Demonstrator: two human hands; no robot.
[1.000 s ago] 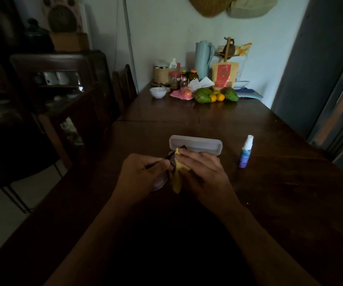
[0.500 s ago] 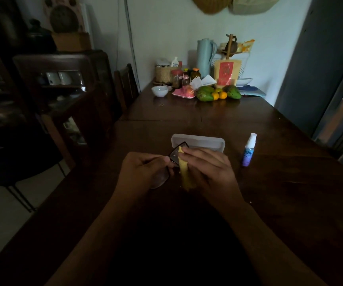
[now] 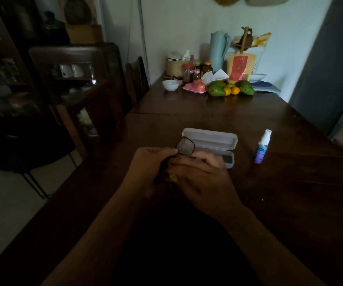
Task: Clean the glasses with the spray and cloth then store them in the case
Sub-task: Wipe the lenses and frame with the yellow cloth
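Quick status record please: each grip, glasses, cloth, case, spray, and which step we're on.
left grip: holds glasses by the frame
right grip: holds yellow cloth, mostly hidden beneath it
case: open, lid up, on the table
glasses: one lens visible in front of case lid
spray bottle: upright, right of case, untouched
step: wiping; storing not yet done

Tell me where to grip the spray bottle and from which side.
Take the spray bottle round its labelled body, below the white cap, coming from its near right side. It stands upright and alone on the table; the open case lies to its left.
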